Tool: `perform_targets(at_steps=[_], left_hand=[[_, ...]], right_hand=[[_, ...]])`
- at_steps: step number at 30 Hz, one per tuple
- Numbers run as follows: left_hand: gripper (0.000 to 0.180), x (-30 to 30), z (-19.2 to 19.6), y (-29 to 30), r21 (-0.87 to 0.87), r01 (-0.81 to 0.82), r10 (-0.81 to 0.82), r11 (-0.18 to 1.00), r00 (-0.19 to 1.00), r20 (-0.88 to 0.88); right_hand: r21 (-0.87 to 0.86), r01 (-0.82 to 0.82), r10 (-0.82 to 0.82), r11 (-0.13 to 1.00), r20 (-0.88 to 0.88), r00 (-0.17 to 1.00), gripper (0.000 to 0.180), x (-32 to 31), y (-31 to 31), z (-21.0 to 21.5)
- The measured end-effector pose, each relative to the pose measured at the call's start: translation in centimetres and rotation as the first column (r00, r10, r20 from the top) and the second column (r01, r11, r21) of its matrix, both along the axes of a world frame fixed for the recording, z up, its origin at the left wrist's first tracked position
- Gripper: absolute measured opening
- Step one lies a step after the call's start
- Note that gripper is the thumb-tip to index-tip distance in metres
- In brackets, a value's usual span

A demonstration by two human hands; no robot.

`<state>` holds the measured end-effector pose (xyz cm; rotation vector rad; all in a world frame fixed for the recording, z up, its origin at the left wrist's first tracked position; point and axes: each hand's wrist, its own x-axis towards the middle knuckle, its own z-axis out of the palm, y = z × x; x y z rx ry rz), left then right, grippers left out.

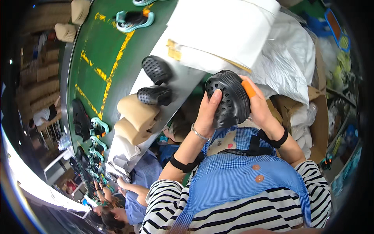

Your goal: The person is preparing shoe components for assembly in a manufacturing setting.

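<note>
Both of my hands hold a stack of nested black plastic shoe inserts [231,99], shaped like shoe toes and dotted with round holes. My left hand [206,113] grips the left side, with the thumb lying over the holes. On the ridged right edge presses my right hand [261,107], an orange finger cover [248,89] on one finger. Two smaller groups of the same black inserts [156,69] lie on the grey bench ledge [177,84] to the left. Beside them sit stacked beige shoe-shaped forms [136,121].
A green conveyor belt [91,68] with yellow markings carries a black-and-teal shoe [134,19] and several more shoes. White sheets [226,31] cover the bench ahead. On the right are a white plastic bag [288,58] and a cardboard box [317,128]. A co-worker [134,206] works at lower left.
</note>
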<state>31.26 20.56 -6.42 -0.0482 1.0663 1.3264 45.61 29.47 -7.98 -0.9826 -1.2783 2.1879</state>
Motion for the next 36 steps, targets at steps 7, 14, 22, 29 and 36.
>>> perform_targets(at_steps=[7, 14, 22, 29, 36], left_hand=[[0.058, -8.9, -0.5, -1.4, -0.012, -0.328, 0.287, 0.945, 0.842, -0.456], [0.051, -19.6, -1.6, -1.3, -0.138, -0.075, -0.081, 0.988, 0.51, -0.856], [0.054, -22.5, -7.9, -1.1, -0.281, -0.023, -0.242, 0.959, 0.443, -0.863], [0.063, -23.9, -5.8, -1.0, -0.297, 0.106, -0.299, 0.949, 0.598, -0.744], [0.07, -15.9, -1.6, -6.0, -0.524, -0.107, -0.529, 0.845, -0.027, -0.848]], right_hand=[[0.585, -0.375, 0.262, 0.719, 0.272, 0.926, 0.077, -10.9, -1.3, 0.9], [0.629, -0.381, 0.287, 0.677, 0.252, 0.924, 0.096, -20.0, -1.2, -2.3], [0.542, -0.476, 0.22, 0.692, 0.47, 0.855, 0.076, -22.2, -0.8, -4.2], [0.65, -0.554, 0.222, 0.52, 0.523, 0.823, 0.077, -23.4, -0.9, -2.3], [0.56, -0.605, 0.359, 0.567, 0.492, 0.793, 0.074, -19.8, 1.5, -2.3]])
